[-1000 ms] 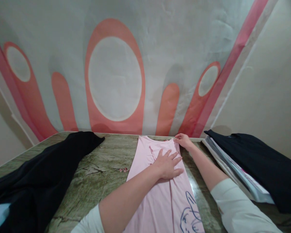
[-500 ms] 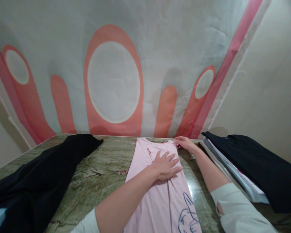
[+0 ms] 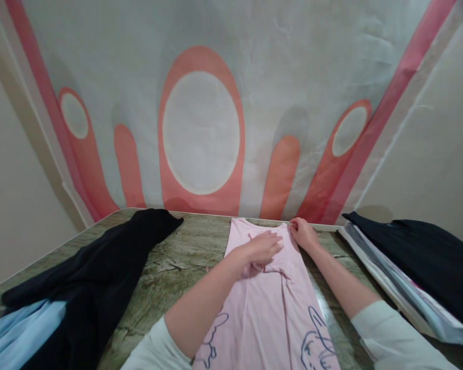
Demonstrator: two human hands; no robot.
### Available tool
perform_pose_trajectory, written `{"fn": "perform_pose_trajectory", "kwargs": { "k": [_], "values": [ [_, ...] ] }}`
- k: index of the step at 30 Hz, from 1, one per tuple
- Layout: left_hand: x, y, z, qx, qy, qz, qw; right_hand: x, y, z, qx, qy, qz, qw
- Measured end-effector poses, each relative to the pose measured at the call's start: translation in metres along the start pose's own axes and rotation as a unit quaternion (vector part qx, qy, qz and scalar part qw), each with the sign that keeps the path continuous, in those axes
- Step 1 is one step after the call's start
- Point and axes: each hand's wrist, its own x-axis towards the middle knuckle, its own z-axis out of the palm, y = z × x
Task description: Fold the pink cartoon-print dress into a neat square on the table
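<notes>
A pink shirt (image 3: 266, 303) with a blue rabbit drawing lies lengthwise on the green marbled table (image 3: 177, 267), its neck end toward the wall. My left hand (image 3: 260, 247) rests on the upper part of the shirt, fingers together and slightly curled over the cloth, which bunches beneath the palm. My right hand (image 3: 304, 233) is at the shirt's far right corner, fingers closed on the fabric edge. Both forearms reach in from below, in white sleeves.
A black garment (image 3: 96, 277) sprawls over the left of the table, with light blue cloth (image 3: 19, 334) under its near end. On the right a stack of folded clothes (image 3: 401, 288) is topped by a dark garment (image 3: 428, 257). A grey and pink patterned sheet (image 3: 200, 103) hangs behind the table.
My left hand slid up the shirt toward the neck and its fingers drew together, bunching the cloth. The right hand stays at the far corner. The view shifted, showing more of the left.
</notes>
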Motion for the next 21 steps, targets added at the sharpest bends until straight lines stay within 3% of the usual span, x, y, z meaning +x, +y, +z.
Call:
{"fn": "perform_pose_trajectory", "kwargs": {
  "k": [4,6,10,12,17,21],
  "values": [
    [-0.026,-0.056,-0.003,0.063,0.073,-0.172,0.98,-0.014,-0.023,-0.007,-0.12,0.035,-0.082,0.989],
    [-0.042,-0.074,-0.003,0.081,0.114,-0.205,0.969,-0.023,-0.036,-0.007,-0.141,0.023,-0.109,0.984],
    [-0.056,-0.081,-0.007,0.086,0.22,-0.239,0.942,-0.045,-0.056,0.001,-0.147,0.022,-0.13,0.98],
    [-0.055,-0.077,-0.007,0.074,0.238,-0.246,0.937,-0.053,-0.059,0.006,-0.134,0.007,-0.12,0.984],
    [-0.048,-0.077,0.004,0.071,0.178,-0.221,0.956,-0.06,-0.054,0.014,-0.135,-0.088,-0.077,0.984],
    [-0.047,-0.088,0.014,0.061,0.09,-0.266,0.958,-0.053,-0.05,0.014,-0.17,-0.151,-0.043,0.973]
  ]
}}
